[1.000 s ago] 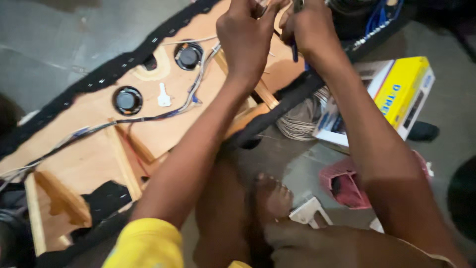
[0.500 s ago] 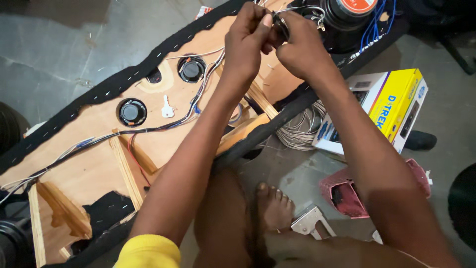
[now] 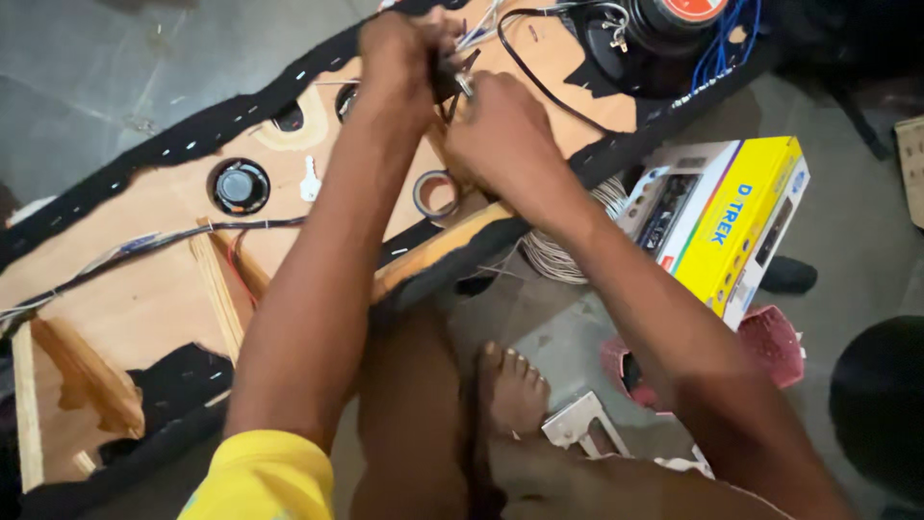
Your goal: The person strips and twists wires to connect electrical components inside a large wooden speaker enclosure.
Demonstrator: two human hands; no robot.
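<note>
- Working over the wooden panel [image 3: 144, 308], we are keeping both hands close together near its upper edge.
- We are closing our left hand [image 3: 399, 58] around a small dark tool [image 3: 445, 79]; its fingertips are hidden, so we cannot tell the exact grip.
- We are pinching thin wires [image 3: 481, 34] with our right hand [image 3: 496, 130], fingers pressed together.
- We are noting a tape roll [image 3: 435, 193] lying on the panel just below the right hand.
- We are seeing a small round speaker [image 3: 240, 185] set in the panel, and a large speaker [image 3: 664, 29] at the top.
- We are recording a yellow box [image 3: 736, 221] on the floor, right of the panel.
</note>
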